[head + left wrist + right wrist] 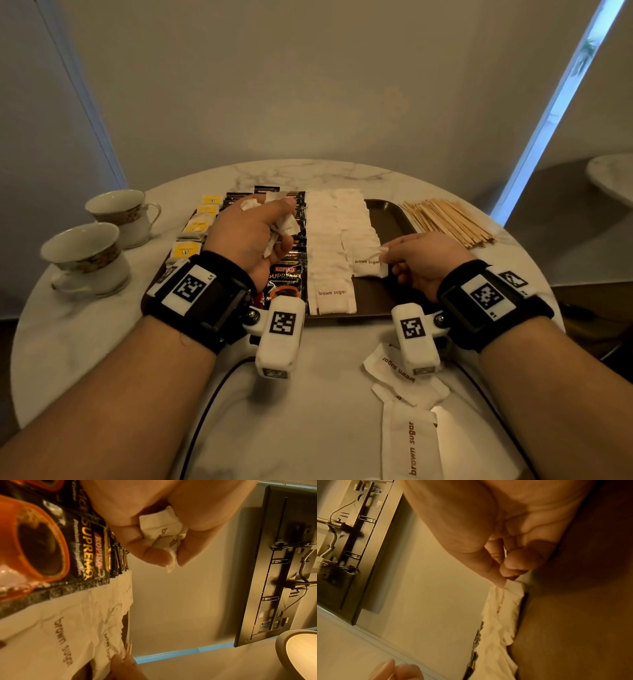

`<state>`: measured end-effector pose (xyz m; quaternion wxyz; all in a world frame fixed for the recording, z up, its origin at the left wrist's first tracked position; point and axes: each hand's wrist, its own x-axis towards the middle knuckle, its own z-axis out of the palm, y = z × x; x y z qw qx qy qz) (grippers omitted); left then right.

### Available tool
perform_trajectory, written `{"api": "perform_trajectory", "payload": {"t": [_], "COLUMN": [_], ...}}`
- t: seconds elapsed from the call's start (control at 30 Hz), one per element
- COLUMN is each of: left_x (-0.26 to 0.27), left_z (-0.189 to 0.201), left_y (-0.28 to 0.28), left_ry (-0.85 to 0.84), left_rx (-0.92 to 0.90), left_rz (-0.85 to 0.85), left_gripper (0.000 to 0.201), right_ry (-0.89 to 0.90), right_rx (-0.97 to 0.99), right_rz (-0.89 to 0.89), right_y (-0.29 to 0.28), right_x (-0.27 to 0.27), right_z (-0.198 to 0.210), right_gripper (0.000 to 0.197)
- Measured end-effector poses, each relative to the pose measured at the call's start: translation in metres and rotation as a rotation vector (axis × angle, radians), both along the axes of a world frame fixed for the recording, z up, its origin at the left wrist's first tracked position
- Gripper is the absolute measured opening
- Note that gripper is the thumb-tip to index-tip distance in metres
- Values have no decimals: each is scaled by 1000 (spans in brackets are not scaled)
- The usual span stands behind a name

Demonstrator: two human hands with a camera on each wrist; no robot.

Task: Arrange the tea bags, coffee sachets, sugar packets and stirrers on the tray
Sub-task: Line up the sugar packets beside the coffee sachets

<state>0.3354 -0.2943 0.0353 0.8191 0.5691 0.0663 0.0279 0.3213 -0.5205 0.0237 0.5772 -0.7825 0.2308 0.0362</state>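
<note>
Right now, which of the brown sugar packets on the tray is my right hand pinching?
The packet at the near end of the right-hand sugar column. The right hand pinches its right edge, and it lies slightly askew, while the left column's packets lie untouched.

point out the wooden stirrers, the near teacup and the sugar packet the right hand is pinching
wooden stirrers (448, 219), head view, middle of the pile
near teacup (89, 260), head view, its outer wall
sugar packet (365, 263), head view, printed face, left of the right hand (423, 262)
</note>
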Motion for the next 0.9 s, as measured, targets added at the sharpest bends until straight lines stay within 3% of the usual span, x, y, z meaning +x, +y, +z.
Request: {"api": "perform_trajectory", "payload": {"t": [0.37, 0.53, 0.63, 0.73, 0.9], "left_x": [-2, -3, -4, -7, -11], "left_z": [2, 2, 3, 4, 9], "left_y": [-3, -2, -3, -6, -8], "left_ry": [-10, 8, 30, 62, 110], "left_rx": [3, -5, 4, 25, -22], "left_rz": [-8, -6, -22, -45, -63], "left_gripper": [19, 23, 18, 9, 3], "right_ry": [-16, -121, -193, -121, -64], "right_rx": [29, 68, 146, 225, 252], "right_rz": [13, -12, 90, 195, 193], "right_y": [-1, 2, 11, 22, 26], "right_x": [0, -3, -6, -8, -1], "right_z": [-2, 2, 9, 14, 12], "right_gripper": [14, 17, 13, 16, 19]}}
